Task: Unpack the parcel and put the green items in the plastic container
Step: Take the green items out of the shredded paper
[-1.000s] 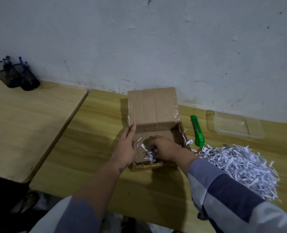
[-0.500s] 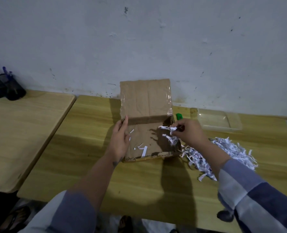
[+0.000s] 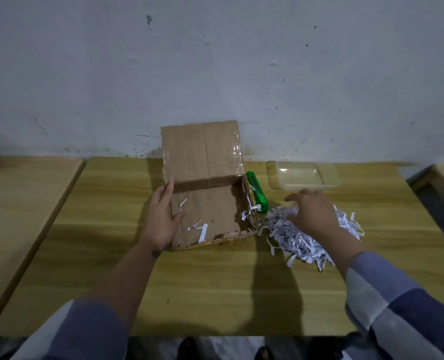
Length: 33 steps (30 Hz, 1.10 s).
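Parcel: box (image 3: 210,203) on tabletop (image 3: 215,281), flap up; light cardboard, steady by its side wall.
Box contents: a few paper strips only; no green items seen.
Left hand (image 3: 161,219): flat on box's left wall.
Right hand (image 3: 312,211): spread, empty, over shreds (image 3: 301,242).
Container (image 3: 304,175): clear, looks empty.
Cutter (image 3: 257,192): green, rigid; grip mid-body.

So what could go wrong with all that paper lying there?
The shredded paper is heaped right beside the green cutter, so strips could bury it and it might get missed. The right hand, spread over the heap, could also sweep strips into the plastic container close behind.
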Available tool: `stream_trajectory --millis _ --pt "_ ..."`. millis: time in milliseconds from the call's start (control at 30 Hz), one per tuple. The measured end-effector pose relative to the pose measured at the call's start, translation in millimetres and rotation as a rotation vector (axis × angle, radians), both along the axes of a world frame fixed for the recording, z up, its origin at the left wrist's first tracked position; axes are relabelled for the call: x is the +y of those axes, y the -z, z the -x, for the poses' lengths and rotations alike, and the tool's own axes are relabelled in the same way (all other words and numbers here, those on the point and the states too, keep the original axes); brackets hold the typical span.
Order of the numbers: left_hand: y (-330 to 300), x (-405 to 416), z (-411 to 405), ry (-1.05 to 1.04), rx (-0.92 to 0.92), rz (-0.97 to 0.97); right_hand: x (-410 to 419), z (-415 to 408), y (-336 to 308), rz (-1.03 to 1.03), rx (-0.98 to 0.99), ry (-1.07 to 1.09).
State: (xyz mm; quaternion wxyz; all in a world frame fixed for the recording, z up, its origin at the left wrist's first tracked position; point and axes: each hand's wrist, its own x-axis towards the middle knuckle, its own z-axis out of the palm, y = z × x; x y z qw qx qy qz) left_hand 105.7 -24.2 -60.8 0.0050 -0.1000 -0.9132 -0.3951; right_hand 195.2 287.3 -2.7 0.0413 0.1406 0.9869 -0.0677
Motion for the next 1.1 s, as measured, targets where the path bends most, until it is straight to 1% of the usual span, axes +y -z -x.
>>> stream_trajectory --millis 33,67,133,200,267,367,533,633,667,733,833,867,933,1000,1067,1100 --pt "0.6 -0.4 0.5 0.005 0.005 -0.003 -8.7 2.9 -2.3 0.057 0.051 0.001" --pt "0.6 -0.5 0.4 0.007 0.01 -0.007 -18.5 6.0 -3.8 0.172 0.09 0.002" --pt "0.5 -0.3 -0.6 0.006 0.014 -0.015 -39.2 13.1 -2.6 0.389 0.093 -0.036" --pt "0.6 0.2 -2.1 0.005 0.015 -0.009 -56.3 19.4 3.5 0.456 0.066 -0.104" --pt "2.2 -0.4 -2.7 0.003 0.02 -0.004 -67.0 24.9 13.1 0.416 0.057 -0.128" --pt "3.4 -1.8 -2.6 -0.01 0.017 -0.008 -70.9 30.2 22.0 0.338 0.091 -0.073" --pt "4.0 -1.0 -1.2 -0.019 0.025 -0.003 -50.9 29.9 16.3 0.404 0.171 0.055" --pt "4.0 -0.1 -0.4 -0.016 0.024 0.004 -28.8 21.7 7.3 0.362 0.24 0.127" --pt "3.6 0.1 -0.3 -0.014 0.023 0.003 -21.4 18.6 5.6 0.343 0.245 0.154" --pt "2.6 1.1 -0.1 -0.01 0.018 0.001 -10.2 12.0 3.7 0.274 0.183 0.184" --pt "2.3 2.6 1.3 -0.009 0.018 0.001 -6.3 4.6 2.7 0.056 0.072 0.138" --pt "2.3 2.8 1.6 -0.01 0.019 0.001 -9.2 3.0 1.5 0.011 0.066 0.131" --pt "2.1 2.2 1.9 -0.008 0.023 -0.003 -18.7 3.4 -0.6 -0.016 0.103 0.116" --pt "1.9 0.7 0.6 -0.004 0.029 -0.006 -33.9 8.2 -2.7 0.018 0.178 0.045" --pt "1.4 -0.1 -2.3 -0.001 0.037 -0.017 -54.8 15.2 -5.8 0.149 0.252 -0.071" --pt "0.8 -0.2 -3.8 -0.003 0.044 -0.025 -66.8 18.2 -7.6 0.221 0.252 -0.126"
